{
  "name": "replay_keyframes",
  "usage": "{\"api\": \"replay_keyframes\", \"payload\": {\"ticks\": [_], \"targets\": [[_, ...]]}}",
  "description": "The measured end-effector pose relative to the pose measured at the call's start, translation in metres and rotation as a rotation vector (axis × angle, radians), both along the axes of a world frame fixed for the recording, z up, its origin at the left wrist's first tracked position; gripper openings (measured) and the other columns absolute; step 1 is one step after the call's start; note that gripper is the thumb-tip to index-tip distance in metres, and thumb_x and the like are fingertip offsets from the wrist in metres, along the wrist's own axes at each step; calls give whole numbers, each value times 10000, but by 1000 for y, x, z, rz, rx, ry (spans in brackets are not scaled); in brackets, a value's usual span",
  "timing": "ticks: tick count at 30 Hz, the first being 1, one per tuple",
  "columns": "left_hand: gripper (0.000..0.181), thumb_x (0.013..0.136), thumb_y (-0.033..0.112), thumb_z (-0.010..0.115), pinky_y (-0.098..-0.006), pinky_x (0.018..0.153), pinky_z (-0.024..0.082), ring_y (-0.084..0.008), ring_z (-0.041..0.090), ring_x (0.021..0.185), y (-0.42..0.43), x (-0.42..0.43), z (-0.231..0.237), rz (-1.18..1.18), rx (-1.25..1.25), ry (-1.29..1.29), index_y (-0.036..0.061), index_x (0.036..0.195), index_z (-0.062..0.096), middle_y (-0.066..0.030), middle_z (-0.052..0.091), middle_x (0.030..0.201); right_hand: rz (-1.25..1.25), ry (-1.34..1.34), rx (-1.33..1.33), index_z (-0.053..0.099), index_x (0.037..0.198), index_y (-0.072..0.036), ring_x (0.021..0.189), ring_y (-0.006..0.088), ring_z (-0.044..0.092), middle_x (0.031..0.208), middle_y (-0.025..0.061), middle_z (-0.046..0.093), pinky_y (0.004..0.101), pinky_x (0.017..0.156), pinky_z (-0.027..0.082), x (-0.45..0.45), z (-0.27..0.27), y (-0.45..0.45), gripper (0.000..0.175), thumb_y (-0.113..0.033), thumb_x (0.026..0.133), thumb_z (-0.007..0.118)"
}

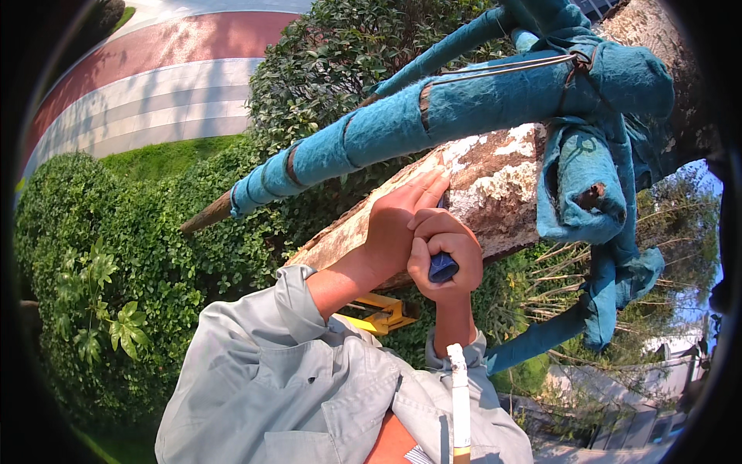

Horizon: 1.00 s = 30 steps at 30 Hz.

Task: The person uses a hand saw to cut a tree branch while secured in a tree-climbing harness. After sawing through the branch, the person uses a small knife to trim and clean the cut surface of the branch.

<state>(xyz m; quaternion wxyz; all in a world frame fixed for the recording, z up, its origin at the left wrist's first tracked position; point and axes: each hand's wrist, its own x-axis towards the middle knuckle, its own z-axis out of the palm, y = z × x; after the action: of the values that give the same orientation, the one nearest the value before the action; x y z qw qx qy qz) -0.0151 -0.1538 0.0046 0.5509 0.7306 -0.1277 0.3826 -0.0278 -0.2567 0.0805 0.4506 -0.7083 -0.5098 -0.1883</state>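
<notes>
My right hand (pixel 449 246) is closed around the blue handle (pixel 443 267) of a hand tool, its butt end facing me. A sliver of dark tool shows above that fist; the working end is hidden. Flat against the pale, patchy bark of a leaning tree trunk (pixel 501 188) lies my left hand (pixel 400 209), fingers stretched out and its side touching the right fist. I cannot tell whether it also presses on the tool. Just above both hands runs a wooden pole wrapped in teal cloth (pixel 382 139), bound with wire (pixel 504 66).
More cloth-wrapped props (pixel 600 301) cross at the right, around a cut pole end (pixel 591 194). A yellow metal frame (pixel 382 313) stands below my forearms. Dense hedge (pixel 145 232) fills the left, with a paved path (pixel 174 87) beyond. A lit cigarette (pixel 461 394) juts up near the camera.
</notes>
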Motion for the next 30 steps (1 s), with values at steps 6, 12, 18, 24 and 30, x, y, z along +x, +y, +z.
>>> {"api": "replay_keyframes", "payload": {"ticks": [6,12,18,24,30], "targets": [[567,937,133,687,-434,1098,568,-400,705,1292,8,12,-10,-35,-79,-126,34,1493,635,-212,698,1447,25,-10,-95,547,892,-20,793,315,700,870,135,654,382,712,581,7,2,9,288,146,800,763],[508,1002,86,605,-421,1111,551,-387,681,1330,-2,-5,-23,-59,-105,-62,75,1508,640,-213,685,1468,36,-103,-109,540,921,-29,823,334,747,848,136,668,430,731,626,-7,-3,6,291,144,787,733],[505,997,70,604,-415,1109,550,-386,681,1330,1,-4,-14,-66,-97,-66,66,1500,648,-222,670,1487,53,-123,-87,536,913,-22,794,345,740,837,141,662,430,709,621,-4,-3,9,303,155,768,736],[540,954,86,633,-434,1100,565,-400,688,1327,-2,-5,-13,-26,-90,-85,48,1492,650,-231,683,1465,115,-88,-137,542,897,-14,777,343,731,826,139,651,425,692,609,-2,3,6,295,165,751,726],[558,926,123,676,-444,1075,581,-413,703,1296,1,-1,-8,-36,-109,-100,24,1474,654,-255,689,1441,90,-81,-122,567,886,-14,772,319,713,874,139,665,394,683,587,1,4,9,267,131,765,756]]}}
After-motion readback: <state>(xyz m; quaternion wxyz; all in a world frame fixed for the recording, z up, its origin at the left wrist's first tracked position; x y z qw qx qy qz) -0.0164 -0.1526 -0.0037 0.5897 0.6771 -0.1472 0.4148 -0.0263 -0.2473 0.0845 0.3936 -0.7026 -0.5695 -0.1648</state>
